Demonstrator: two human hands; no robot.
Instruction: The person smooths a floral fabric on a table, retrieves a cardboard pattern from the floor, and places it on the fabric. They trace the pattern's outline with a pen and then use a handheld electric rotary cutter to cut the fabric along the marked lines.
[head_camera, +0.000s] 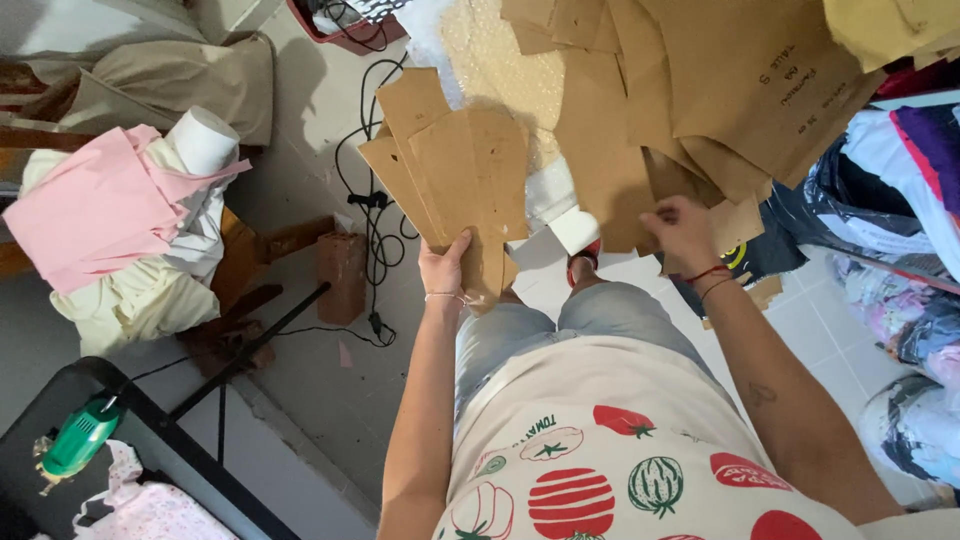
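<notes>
My left hand (445, 270) grips the lower end of a fan of several brown cardboard pattern pieces (455, 165), held out in front of me over the floor. My right hand (682, 232) reaches into a hanging bunch of larger brown cardboard patterns (700, 90), its fingers closed on the lower edge of one piece. A red thread bracelet sits on that wrist. Below me I see my jeans and a light shirt printed with fruits and vegetables.
A pile of pink and cream fabric with a white roll (120, 215) lies at left. Black cables (375, 200) and a brick (342, 270) are on the tiled floor. A black table with a green tool (80, 440) stands bottom left. Heaped clothes (900, 220) fill the right side.
</notes>
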